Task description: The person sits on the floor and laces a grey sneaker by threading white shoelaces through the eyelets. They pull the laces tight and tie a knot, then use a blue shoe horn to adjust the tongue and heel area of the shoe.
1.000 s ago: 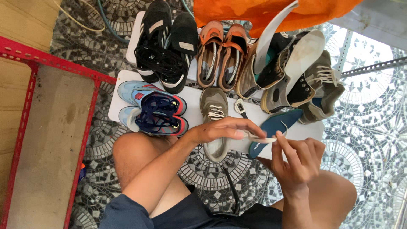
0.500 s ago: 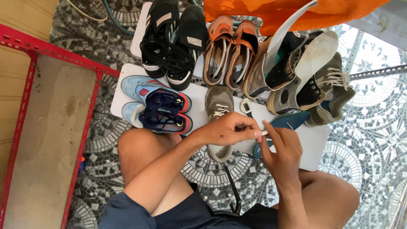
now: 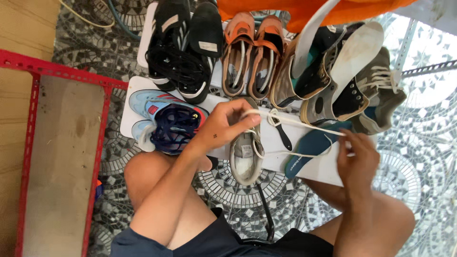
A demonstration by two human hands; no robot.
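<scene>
A grey shoe point(image 3: 245, 157) lies on a white board point(image 3: 323, 166) in front of my knees. My left hand point(image 3: 223, 126) rests over its top and pinches the white shoelace point(image 3: 295, 123) near the eyelets. My right hand point(image 3: 357, 157) grips the far end of that lace and holds it stretched taut to the right. A blue insole point(image 3: 312, 148) lies on the board under the lace, beside a black strap point(image 3: 284, 138).
Pairs of shoes crowd the board: blue sneakers point(image 3: 164, 121), black ones point(image 3: 183, 47), orange-brown ones point(image 3: 250, 52), dark and grey high-tops point(image 3: 342, 81). A red metal frame point(image 3: 33, 90) stands left. Orange cloth point(image 3: 333, 9) hangs above. Patterned mosaic floor all around.
My hands were close together over the shoe; now my right hand has pulled away to the right, drawing the white lace out taut. The view has shifted slightly.
</scene>
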